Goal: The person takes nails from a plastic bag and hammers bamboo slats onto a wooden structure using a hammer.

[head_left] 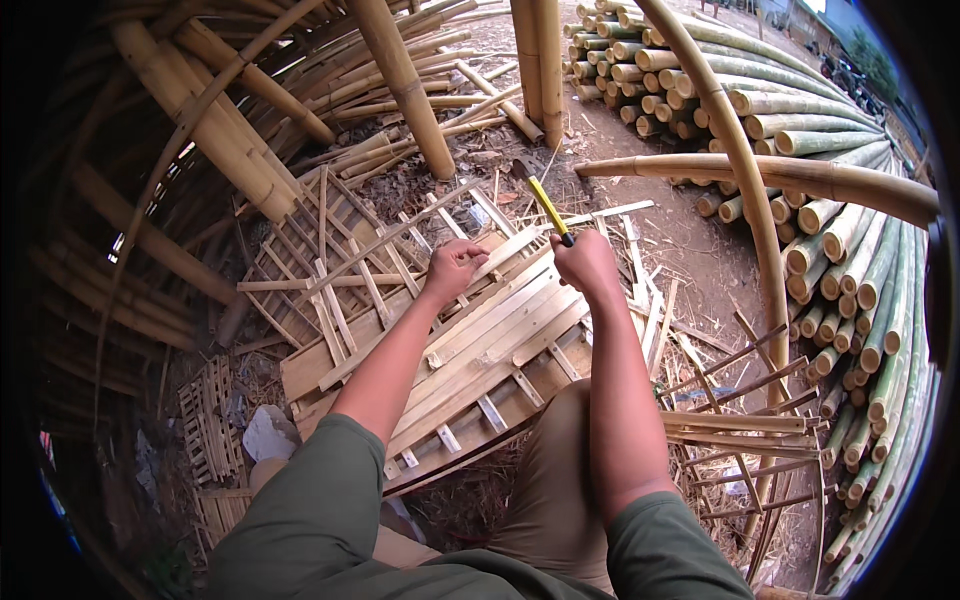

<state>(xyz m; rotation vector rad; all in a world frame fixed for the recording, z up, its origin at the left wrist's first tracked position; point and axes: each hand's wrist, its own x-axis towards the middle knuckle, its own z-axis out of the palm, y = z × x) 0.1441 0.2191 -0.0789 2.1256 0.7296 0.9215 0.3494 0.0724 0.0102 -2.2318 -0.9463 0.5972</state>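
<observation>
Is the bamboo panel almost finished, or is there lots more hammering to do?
Looks partly done. Many flat slats already lie side by side across the bamboo panel. Right now the left hand presses on a slat near the panel's far edge while the right hand holds a yellow-handled hammer raised. Loose strips lie beside the panel, so more probably remain. I can't see any nails.
</observation>
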